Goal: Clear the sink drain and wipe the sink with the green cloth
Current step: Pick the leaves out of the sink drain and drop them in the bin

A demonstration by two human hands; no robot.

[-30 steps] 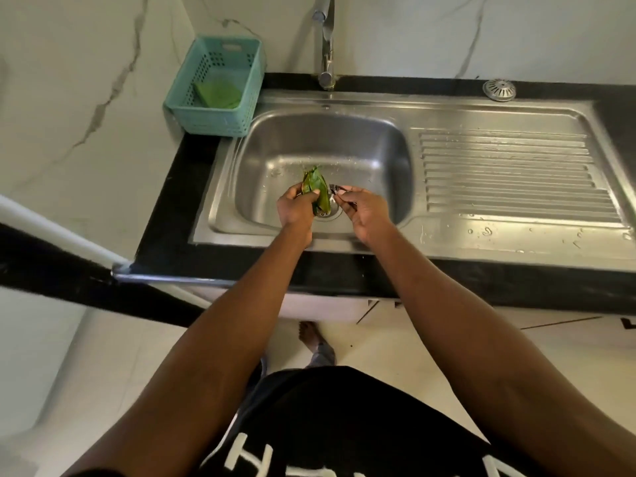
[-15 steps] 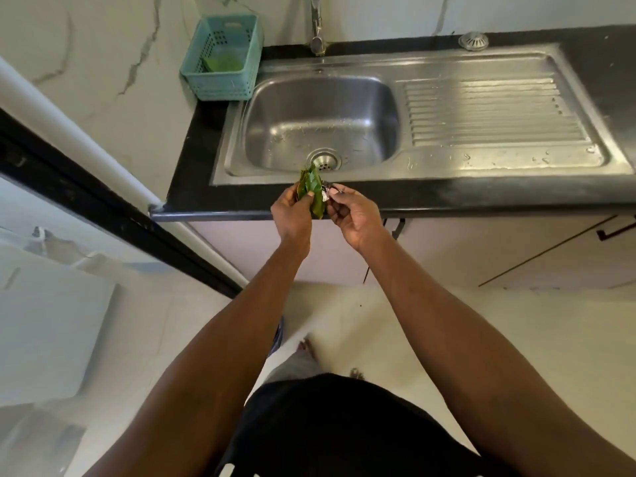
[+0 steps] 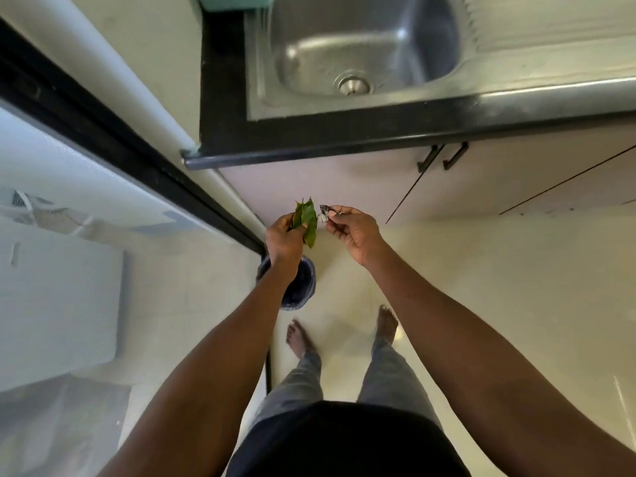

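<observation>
Below the sink point(image 3: 344, 108), the left hand point(image 3: 284, 241) pinches green leaves point(image 3: 307, 220) over a dark bin point(image 3: 298, 282), likely to drop them, while the right hand point(image 3: 354, 232) pinches a small metal piece point(image 3: 323, 213).

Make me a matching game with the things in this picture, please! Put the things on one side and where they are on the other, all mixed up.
Things:
1. green leaves
2. small shiny metal piece
3. dark bin
4. drain

Places:
A. on the floor, under the left arm
B. at the bottom of the sink
C. in the left hand
D. in the right hand

Pairs: 1-C, 2-D, 3-A, 4-B
</observation>
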